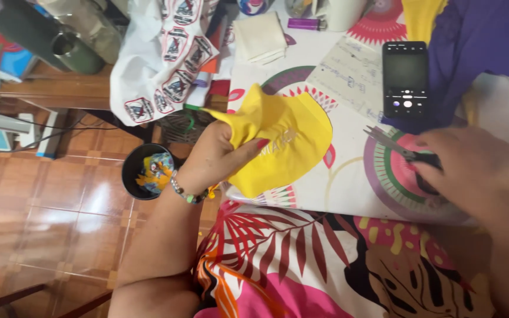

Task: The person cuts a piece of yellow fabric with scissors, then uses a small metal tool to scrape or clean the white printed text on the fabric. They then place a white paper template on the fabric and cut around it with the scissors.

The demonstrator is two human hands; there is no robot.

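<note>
My left hand pinches a piece of yellow fabric and holds it up over the left edge of a table covered in a patterned cloth. The fabric is rounded on its right side and has pale lettering on it. My right hand grips the handles of a pair of scissors. The blades point left toward the fabric, a short gap away from it. A beaded bracelet circles my left wrist.
A black phone lies on a sheet of paper at the back. Purple cloth, folded white cloth, a lighter and printed white fabric lie around. A black bin with scraps stands on the tiled floor.
</note>
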